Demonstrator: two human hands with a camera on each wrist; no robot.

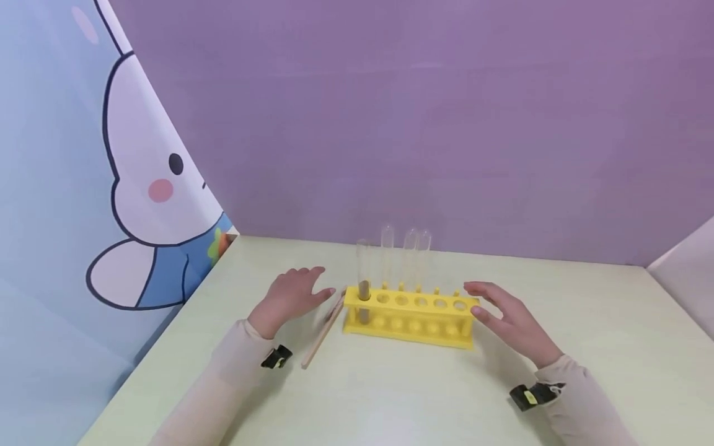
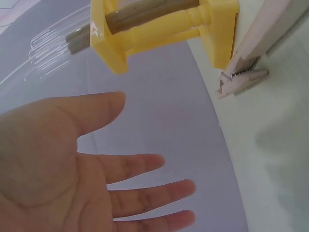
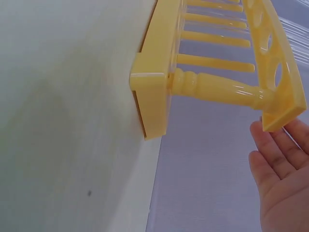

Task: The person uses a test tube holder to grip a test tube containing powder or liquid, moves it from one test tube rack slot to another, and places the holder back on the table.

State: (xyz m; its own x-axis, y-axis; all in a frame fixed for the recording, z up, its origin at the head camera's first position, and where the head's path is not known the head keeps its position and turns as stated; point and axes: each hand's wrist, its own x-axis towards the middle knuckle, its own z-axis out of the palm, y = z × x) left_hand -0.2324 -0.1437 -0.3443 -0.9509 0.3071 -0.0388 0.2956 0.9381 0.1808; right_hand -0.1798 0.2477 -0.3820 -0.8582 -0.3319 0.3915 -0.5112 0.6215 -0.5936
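Observation:
A yellow test tube rack stands on the table between the two hands. Its leftmost hole holds an upright glass test tube with brown contents in the lower part. Along the back pegs, several clear tubes stand upside down. Left of the rack, my left hand hovers with fingers spread and nothing in its grasp. A wooden test tube clamp with a metal spring lies between that hand and the rack. My right hand is at the rack's right end, thumb and extended fingertips right beside the top plate.
The pale table runs back to a purple wall. At the left hangs a light blue sheet with a cartoon character. A white panel borders the right side. Black wrist cameras sit on both sleeves.

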